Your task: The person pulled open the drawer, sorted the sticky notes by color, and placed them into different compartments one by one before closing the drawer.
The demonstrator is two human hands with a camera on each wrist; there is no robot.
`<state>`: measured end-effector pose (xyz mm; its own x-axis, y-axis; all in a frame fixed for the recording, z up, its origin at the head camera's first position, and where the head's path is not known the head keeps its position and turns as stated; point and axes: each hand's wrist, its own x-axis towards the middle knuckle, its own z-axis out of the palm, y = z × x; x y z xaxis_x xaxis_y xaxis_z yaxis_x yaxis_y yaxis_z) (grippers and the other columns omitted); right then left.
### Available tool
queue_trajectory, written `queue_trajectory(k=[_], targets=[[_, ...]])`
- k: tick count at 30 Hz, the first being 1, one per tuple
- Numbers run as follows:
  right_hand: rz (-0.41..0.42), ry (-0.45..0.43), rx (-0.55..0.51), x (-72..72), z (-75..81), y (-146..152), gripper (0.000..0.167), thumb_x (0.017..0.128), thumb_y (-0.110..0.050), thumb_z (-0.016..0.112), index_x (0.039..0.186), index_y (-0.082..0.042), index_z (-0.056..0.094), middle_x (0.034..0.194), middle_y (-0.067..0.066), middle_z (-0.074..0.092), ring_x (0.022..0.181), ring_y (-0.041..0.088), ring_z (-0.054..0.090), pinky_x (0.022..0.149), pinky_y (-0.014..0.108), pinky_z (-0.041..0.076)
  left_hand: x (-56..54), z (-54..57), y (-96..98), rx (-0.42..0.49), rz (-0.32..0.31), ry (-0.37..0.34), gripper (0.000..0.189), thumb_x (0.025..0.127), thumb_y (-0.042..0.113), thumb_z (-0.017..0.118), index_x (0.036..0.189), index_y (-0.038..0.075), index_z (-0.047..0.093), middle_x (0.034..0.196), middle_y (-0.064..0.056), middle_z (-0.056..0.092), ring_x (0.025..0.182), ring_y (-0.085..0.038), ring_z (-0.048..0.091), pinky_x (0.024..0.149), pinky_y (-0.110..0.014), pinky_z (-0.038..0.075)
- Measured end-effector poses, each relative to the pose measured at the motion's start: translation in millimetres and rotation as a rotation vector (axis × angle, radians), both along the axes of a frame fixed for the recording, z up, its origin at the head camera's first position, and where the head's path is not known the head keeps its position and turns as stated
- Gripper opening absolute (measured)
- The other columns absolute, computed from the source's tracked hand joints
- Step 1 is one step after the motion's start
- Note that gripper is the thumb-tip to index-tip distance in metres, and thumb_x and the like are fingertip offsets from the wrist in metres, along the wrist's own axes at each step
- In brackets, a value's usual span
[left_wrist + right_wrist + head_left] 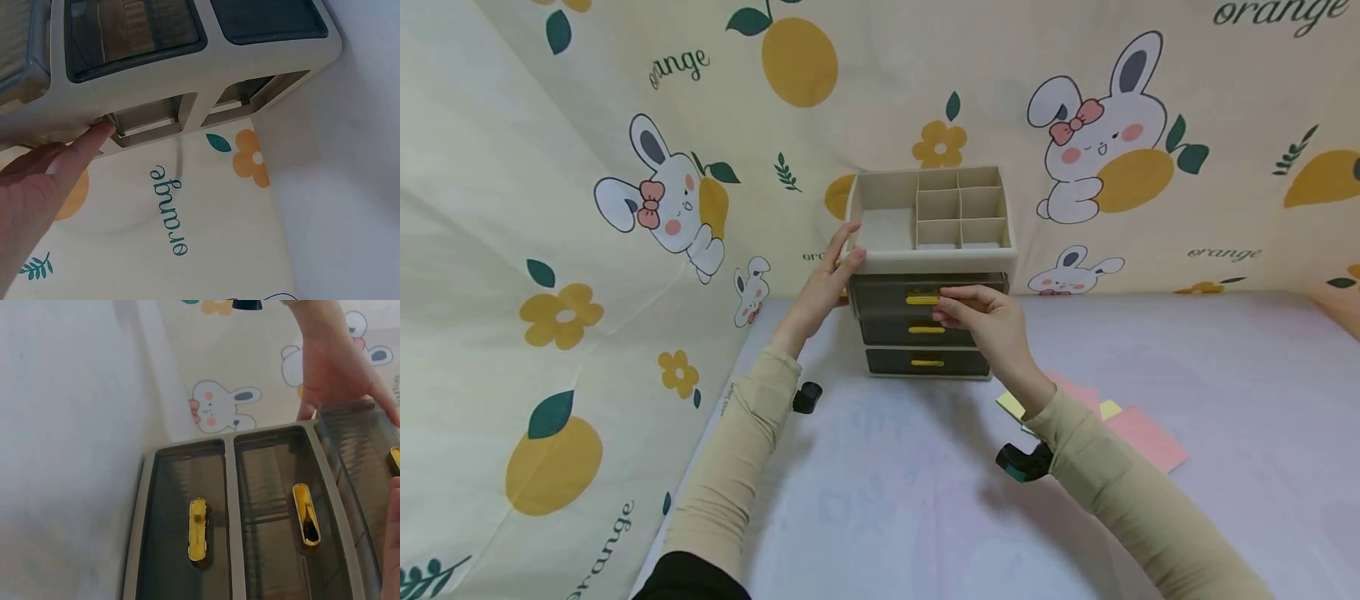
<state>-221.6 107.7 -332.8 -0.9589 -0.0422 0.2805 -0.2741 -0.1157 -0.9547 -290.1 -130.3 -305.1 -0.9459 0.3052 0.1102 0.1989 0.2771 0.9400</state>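
Observation:
A white desktop organizer (929, 262) with three smoky see-through drawers stands against the patterned backdrop. Yellow handles mark its drawer fronts, and divided compartments fill its top. The top drawer (880, 293) sticks out a little past the lower two. My right hand (988, 321) pinches the right end of the top drawer's yellow handle (922, 300). In the right wrist view only part of that hand (392, 544) shows, beside the handle. My left hand (822, 287) holds the organizer's left side, thumb near its upper front edge. Its fingers reach along the slotted side wall in the left wrist view.
Pink paper (1146, 437) and yellow paper (1011, 405) lie on the white table (880, 492), partly behind my right forearm. A backdrop (880, 125) printed with rabbits and oranges rises directly behind the organizer and along the left.

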Motion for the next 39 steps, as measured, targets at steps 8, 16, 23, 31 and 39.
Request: queue_trajectory(k=[8,16,23,31,39], targets=[[0.026,0.006,0.076,13.9,-0.1,5,0.033,0.084,-0.015,0.07,0.107,0.008,0.064,0.084,-0.006,0.073,0.074,0.01,0.071,0.071,0.027,0.056,-0.2,0.4,-0.6,-0.018,0.003,0.0,0.054,0.093,0.059,0.039,0.141,0.05,0.017,0.158,0.003,0.007,0.136,-0.036,0.031,0.097,-0.06,0.039],[0.043,0.04,0.125,34.0,1.2,7,0.029,0.084,-0.015,0.07,0.105,0.006,0.067,0.086,-0.002,0.074,0.075,0.013,0.071,0.072,0.031,0.056,13.1,15.5,1.8,-0.017,-0.015,-0.027,0.049,0.1,0.04,0.036,0.145,0.042,0.015,0.158,-0.004,0.004,0.136,-0.04,0.03,0.099,-0.061,0.036],[0.027,0.086,0.195,50.6,0.0,9,0.024,0.084,-0.013,0.069,0.102,0.003,0.069,0.089,0.01,0.074,0.074,0.015,0.071,0.071,0.035,0.056,23.9,23.9,4.1,-0.021,-0.019,-0.025,0.049,0.101,0.038,0.035,0.146,0.038,0.015,0.158,-0.006,0.005,0.136,-0.039,0.029,0.1,-0.06,0.036],[0.034,0.106,0.186,61.0,-2.2,10,0.02,0.083,-0.006,0.068,0.1,0.005,0.069,0.086,0.001,0.074,0.074,0.012,0.071,0.069,0.031,0.056,25.7,24.9,4.7,-0.031,-0.01,-0.024,0.049,0.101,0.039,0.034,0.146,0.039,0.015,0.158,-0.005,0.003,0.138,-0.038,0.026,0.1,-0.061,0.036],[0.056,0.212,0.208,64.0,-5.1,9,0.019,0.084,0.001,0.065,0.101,0.009,0.066,0.089,0.025,0.069,0.073,0.009,0.07,0.067,0.033,0.056,20.5,19.3,3.5,-0.028,-0.006,-0.023,0.05,0.099,0.045,0.036,0.145,0.043,0.015,0.158,-0.002,0.003,0.139,-0.038,0.024,0.1,-0.062,0.034]])
